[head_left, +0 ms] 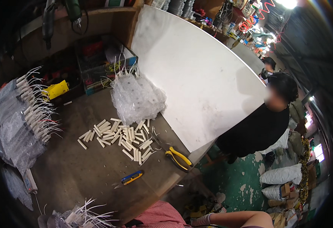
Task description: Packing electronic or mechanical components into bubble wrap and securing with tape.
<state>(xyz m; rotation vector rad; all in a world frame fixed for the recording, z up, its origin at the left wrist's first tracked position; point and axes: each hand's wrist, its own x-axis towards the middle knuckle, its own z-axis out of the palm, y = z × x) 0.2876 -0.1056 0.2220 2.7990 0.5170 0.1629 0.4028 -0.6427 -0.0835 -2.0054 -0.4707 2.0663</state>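
Note:
My right forearm lies along the lower edge, and a pale knitted glove cuff shows at my right hand [201,220]. Its fingers are hidden, so its grip cannot be told. My left hand is not visible. At the bottom left is a bundle of white-wired parts [75,217]. On the brown bench lies a loose heap of short cream-coloured tubes [126,136]. Beside it are yellow-and-black pliers [178,157] with jaws toward the heap, and blue-and-yellow thread snips [131,177] nearer to me.
Bubble-wrapped parts with white wires [25,114] are stacked at the left; another wrapped bundle [136,98] stands behind the tubes. A large white panel [200,72] slants across the bench's far right. Power tools [73,11] hang at the upper left. A person in black [256,129] is at the right.

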